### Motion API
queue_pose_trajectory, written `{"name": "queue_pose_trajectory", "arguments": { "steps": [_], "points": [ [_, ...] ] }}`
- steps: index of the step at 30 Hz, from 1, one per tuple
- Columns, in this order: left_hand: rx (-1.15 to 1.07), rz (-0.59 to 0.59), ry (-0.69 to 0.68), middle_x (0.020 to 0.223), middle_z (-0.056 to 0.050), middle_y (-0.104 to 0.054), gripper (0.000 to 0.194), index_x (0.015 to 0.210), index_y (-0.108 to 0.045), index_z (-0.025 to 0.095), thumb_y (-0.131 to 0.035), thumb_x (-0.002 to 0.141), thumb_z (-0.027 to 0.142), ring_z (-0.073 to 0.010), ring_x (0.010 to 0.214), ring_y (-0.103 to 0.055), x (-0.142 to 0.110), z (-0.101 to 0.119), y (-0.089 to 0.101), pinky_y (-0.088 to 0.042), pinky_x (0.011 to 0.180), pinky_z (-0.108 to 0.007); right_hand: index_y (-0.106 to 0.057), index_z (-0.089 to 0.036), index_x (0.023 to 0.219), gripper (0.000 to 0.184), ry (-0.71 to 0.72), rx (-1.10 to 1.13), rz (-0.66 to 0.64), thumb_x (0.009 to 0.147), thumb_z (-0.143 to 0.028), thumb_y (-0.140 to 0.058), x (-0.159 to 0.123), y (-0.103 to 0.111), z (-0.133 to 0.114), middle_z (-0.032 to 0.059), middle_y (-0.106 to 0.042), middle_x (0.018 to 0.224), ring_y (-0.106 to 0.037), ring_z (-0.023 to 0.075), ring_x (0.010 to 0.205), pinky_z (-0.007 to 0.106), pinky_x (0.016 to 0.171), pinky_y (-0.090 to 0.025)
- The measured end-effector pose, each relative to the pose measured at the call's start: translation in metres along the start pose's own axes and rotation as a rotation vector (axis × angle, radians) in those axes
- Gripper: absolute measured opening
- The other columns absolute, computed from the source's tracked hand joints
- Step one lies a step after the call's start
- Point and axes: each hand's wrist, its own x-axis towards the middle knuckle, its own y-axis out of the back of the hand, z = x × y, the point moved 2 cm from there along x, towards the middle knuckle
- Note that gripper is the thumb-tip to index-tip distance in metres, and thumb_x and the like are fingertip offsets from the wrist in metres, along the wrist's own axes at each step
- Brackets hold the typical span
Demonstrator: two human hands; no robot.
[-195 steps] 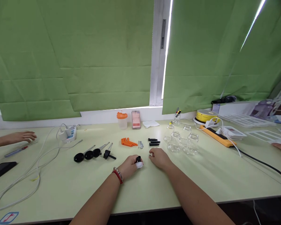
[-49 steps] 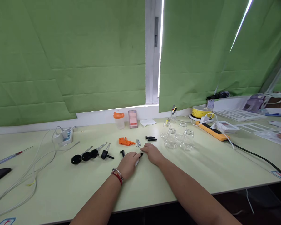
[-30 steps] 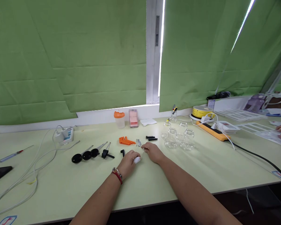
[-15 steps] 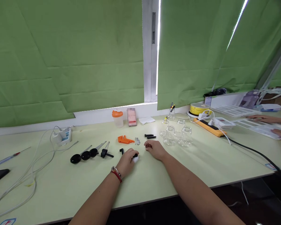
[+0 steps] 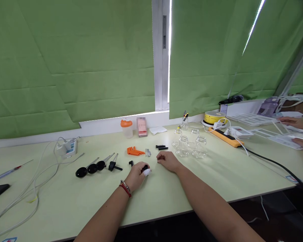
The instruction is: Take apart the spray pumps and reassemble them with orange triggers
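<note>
My left hand [image 5: 136, 175] rests low over the table, its fingers closed round a small black plastic part [image 5: 145, 167]. Something white, perhaps a wrap, shows at its thumb. My right hand [image 5: 168, 161] is close by with thumb and fingertips pinched; anything between them is too small or hidden to name. A small black piece [image 5: 131, 163] lies just beyond my left hand. Past the hands are orange plastic levers [image 5: 135, 151], several metal pins [image 5: 148, 152] and black handle pieces [image 5: 162, 147]. To the left lie round black lids with metal rods [image 5: 92, 168] and a black part with a side arm [image 5: 112, 165].
Clear glass jars [image 5: 183, 148] stand right of my right hand. An orange-lidded cup [image 5: 126, 128] is at the back. An orange power strip [image 5: 226, 137] and cables lie on the right, white cables [image 5: 35, 181] on the left. Another person's hands [image 5: 301, 143] work at far right.
My left hand has turned slightly, showing more of the black part and the white patch. My right hand stays pinched nearly in place. The other person's far hand has shifted right.
</note>
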Motion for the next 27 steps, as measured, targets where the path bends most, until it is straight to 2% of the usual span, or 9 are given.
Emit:
{"name": "queue_pose_trajectory", "arguments": {
  "steps": [7,13,22,27],
  "points": [
    [-0.026,-0.05,0.056,0.079,-0.003,-0.061,0.016,0.079,-0.061,0.017,-0.049,0.08,0.028,-0.016,0.075,-0.056,-0.0003,-0.0021,-0.0036,-0.045,0.071,-0.027,-0.065,-0.018,0.083,0.016,0.007,0.004,0.005,0.069,-0.018,-0.058,-0.0002,-0.0009,0.0001,0.0012,-0.066,0.077,-0.059,0.0136,0.07,0.027,0.07,-0.047],
    [0.045,-0.114,0.018,0.079,-0.003,-0.06,0.016,0.077,-0.059,0.018,-0.049,0.08,0.03,-0.0171,0.076,-0.055,0.0016,-0.002,-0.0057,-0.045,0.071,-0.028,-0.065,-0.018,0.082,0.015,0.022,-0.005,0.018,0.069,-0.018,-0.058,-0.0007,-0.0008,-0.0031,0.0008,-0.066,0.076,-0.058,0.013,0.069,0.027,0.068,-0.047],
    [0.06,-0.107,0.023,0.078,-0.002,-0.061,0.017,0.078,-0.059,0.018,-0.048,0.082,0.031,-0.0172,0.076,-0.056,0.001,-0.0013,-0.0058,-0.044,0.07,-0.027,-0.065,-0.018,0.083,0.017,0.031,0.014,0.018,0.068,-0.018,-0.057,-0.0003,-0.0014,-0.0065,0.0005,-0.065,0.075,-0.056,0.0122,0.066,0.026,0.067,-0.046],
    [0.056,-0.112,0.023,0.08,-0.003,-0.061,0.017,0.079,-0.059,0.018,-0.048,0.081,0.03,-0.0171,0.076,-0.056,0.0012,-0.0024,-0.0058,-0.043,0.071,-0.026,-0.061,-0.016,0.089,0.022,0.014,0.128,0.084,0.068,-0.019,-0.055,0.0044,-0.0043,0.0023,0.0014,-0.063,0.077,-0.059,0.0129,0.07,0.026,0.069,-0.048]
  ]
}}
